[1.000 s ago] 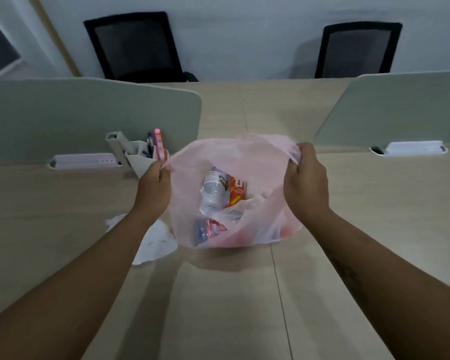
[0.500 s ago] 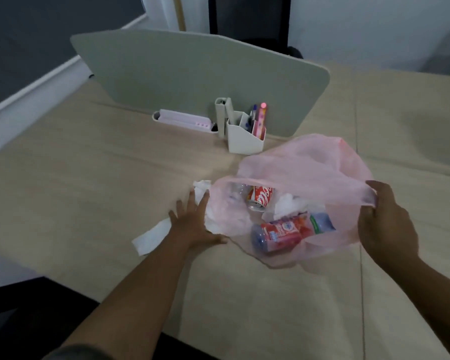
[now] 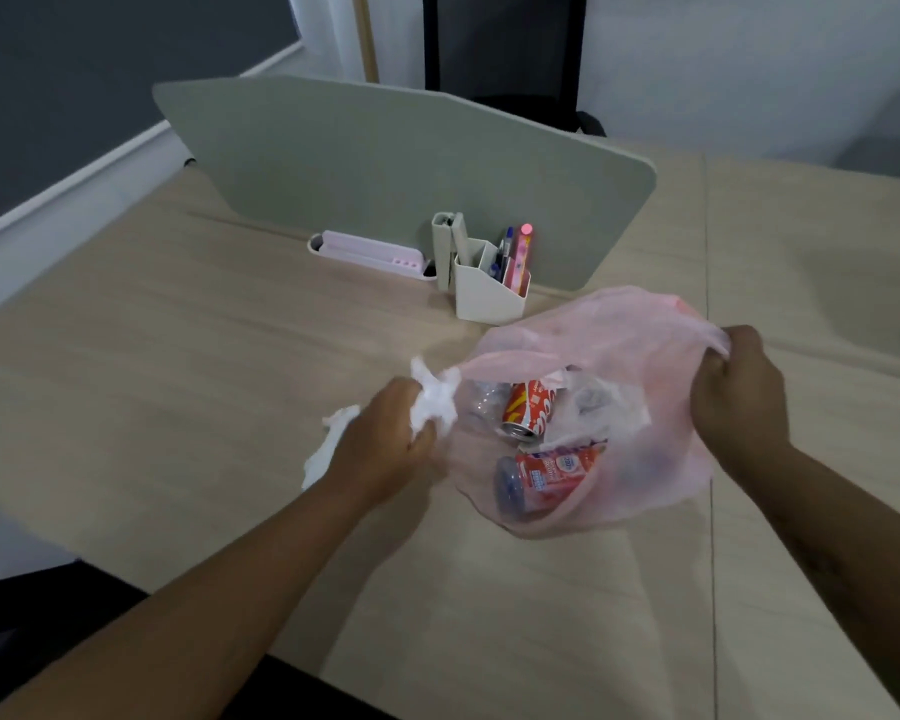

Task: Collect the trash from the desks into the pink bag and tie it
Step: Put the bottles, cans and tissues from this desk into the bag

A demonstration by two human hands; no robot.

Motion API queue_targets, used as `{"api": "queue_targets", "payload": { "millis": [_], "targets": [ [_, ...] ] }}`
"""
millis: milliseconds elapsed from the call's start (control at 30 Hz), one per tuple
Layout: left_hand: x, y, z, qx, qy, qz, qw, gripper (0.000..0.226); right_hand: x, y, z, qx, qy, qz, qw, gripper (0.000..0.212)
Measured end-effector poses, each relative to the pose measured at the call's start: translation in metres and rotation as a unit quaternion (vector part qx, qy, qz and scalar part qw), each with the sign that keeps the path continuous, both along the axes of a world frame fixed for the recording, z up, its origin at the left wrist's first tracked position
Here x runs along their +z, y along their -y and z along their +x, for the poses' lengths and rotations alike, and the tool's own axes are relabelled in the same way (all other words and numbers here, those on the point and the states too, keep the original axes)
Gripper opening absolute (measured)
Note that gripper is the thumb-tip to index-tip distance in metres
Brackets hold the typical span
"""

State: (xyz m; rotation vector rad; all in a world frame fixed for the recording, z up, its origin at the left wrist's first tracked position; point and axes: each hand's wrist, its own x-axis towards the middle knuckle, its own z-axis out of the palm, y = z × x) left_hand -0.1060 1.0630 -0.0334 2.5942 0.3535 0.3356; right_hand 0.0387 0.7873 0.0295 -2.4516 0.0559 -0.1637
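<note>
Right, left hand is off the bag now. A second ago it held one side of the mouth; half a second ago it lay flat, fingers spread, on the white tissue on the desk. Now those fingers are curled round the tissue, bunching it in the fist, and I've got it up just beside the bag's left lip. A tail of it trails out behind the wrist, low over the wood; whether it touches the desk I can't tell.

Right hand hasn't let go: fingers and thumb stay pinched on the far right rim of the pink bag, keeping it pulled up. With only one side held, the mouth has sagged on the left. The bag sits slumped on the desk in front of the pen holder, load showing: a red can, a bottle with a red label, some white paper.

What it means: this looks like the last loose scrap I can see on this desk, so collecting here is nearly done. I reckon the tissue goes over that drooping lip next, and the risk is the tail catching outside the edge. Tying hasn't started; it'll want both hands back on the rim
</note>
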Motion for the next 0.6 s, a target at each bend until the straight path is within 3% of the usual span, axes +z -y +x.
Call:
{"api": "queue_targets", "payload": {
  "millis": [67, 133, 233, 333, 400, 467, 533, 600],
  "targets": [
    [0.013, 0.032, -0.001, -0.092, -0.054, 0.054, 0.993, 0.037, 0.005, -0.009, 0.004, 0.016, 0.015, 0.016, 1.000, 0.028],
    [0.023, 0.066, 0.016, -0.117, -0.093, 0.045, 0.988, 0.032, 0.009, -0.014, 0.007, 0.029, 0.023, 0.032, 0.999, 0.028],
    [0.013, 0.106, 0.059, -0.173, -0.048, 0.016, 0.984, 0.038, 0.015, -0.010, 0.007, 0.043, 0.027, 0.047, 0.998, 0.024],
    [0.001, 0.123, 0.090, -0.211, -0.116, 0.055, 0.969, 0.072, 0.019, -0.001, 0.011, 0.049, 0.032, 0.042, 0.997, 0.024],
    [-0.002, 0.111, 0.089, -0.207, -0.113, 0.038, 0.971, 0.079, 0.021, 0.004, 0.013, 0.040, 0.028, 0.047, 0.998, 0.024],
    [-0.008, 0.081, 0.069, -0.183, -0.051, 0.028, 0.981, 0.065, 0.018, 0.009, 0.014, 0.029, 0.024, 0.051, 0.998, 0.024],
    [-0.029, 0.040, 0.041, -0.122, 0.010, 0.074, 0.990, 0.053, 0.013, 0.014, 0.013, 0.017, 0.021, 0.048, 0.998, 0.024],
    [-0.055, -0.002, 0.018, -0.017, -0.017, 0.109, 0.994, 0.066, 0.005, 0.019, 0.011, 0.010, 0.018, 0.039, 0.999, 0.024]
  ]
}}
